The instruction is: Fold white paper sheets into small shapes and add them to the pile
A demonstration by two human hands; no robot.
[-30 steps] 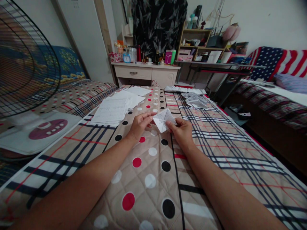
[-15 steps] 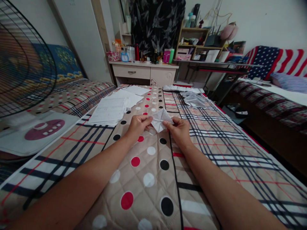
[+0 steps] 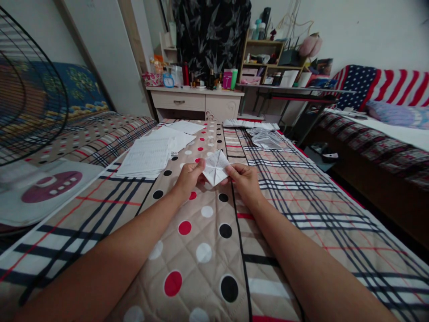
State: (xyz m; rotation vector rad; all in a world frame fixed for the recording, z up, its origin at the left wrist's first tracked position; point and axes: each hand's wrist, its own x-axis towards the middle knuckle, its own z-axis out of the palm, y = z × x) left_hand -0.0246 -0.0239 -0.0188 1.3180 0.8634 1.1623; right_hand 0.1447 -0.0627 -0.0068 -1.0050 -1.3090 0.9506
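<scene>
A small folded square of paper (image 3: 215,168), white with faint print and creases crossing at its middle, is held up above the bed cover. My left hand (image 3: 188,177) pinches its left corner between thumb and fingers. On the opposite corner, my right hand (image 3: 245,180) grips it the same way. Beyond my left hand lies a stack of printed paper sheets (image 3: 144,156). Past my right hand, a pile of folded papers (image 3: 265,138) rests on the cover.
The quilted bed cover (image 3: 204,277) has dots and plaid stripes. A fan (image 3: 31,89) stands at the left, close to the bed. A white dresser (image 3: 187,102) holding bottles is at the far end, with a shelf unit (image 3: 264,49) beside it.
The folded paper is now turned flatter toward me, its crossed creases showing more fully. My right fingers have shifted to its right corner. The whole view has moved slightly.
</scene>
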